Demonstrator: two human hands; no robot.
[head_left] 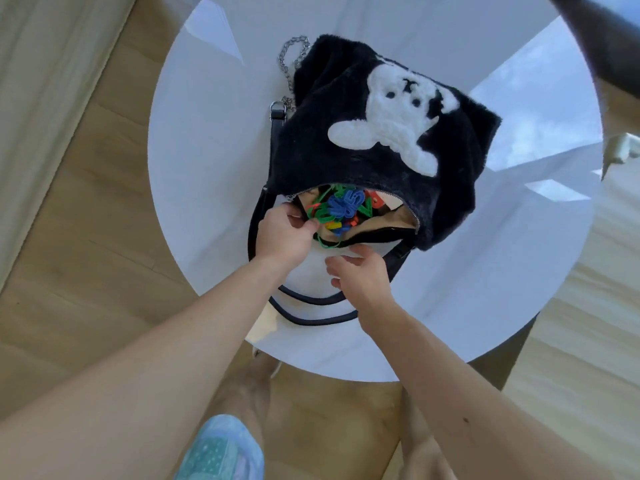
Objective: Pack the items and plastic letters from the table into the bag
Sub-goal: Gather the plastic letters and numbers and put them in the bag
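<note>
1. The packing is judged to be near its close. The letters are heaped inside the bag, which lies in the middle of the table with its mouth turned near.
2. The left hand is curled on the rim at the left end of the mouth, so the mouth is held open (whether a green letter is pinched as well cannot be told).
3. The right hand is held slack, fingers apart, just near of the near rim, and nothing is seen in it.
4. A green piece is draped over the near rim. For the next move, it is judged that this piece should be tucked in while the rim is kept steady, since the heap sits high and could spill.
5. Whatever lies under the heap is hidden, so no items other than letters can be made out. The strap is partly covered by the right forearm, and the chain is lost behind the bag at far left.
</note>
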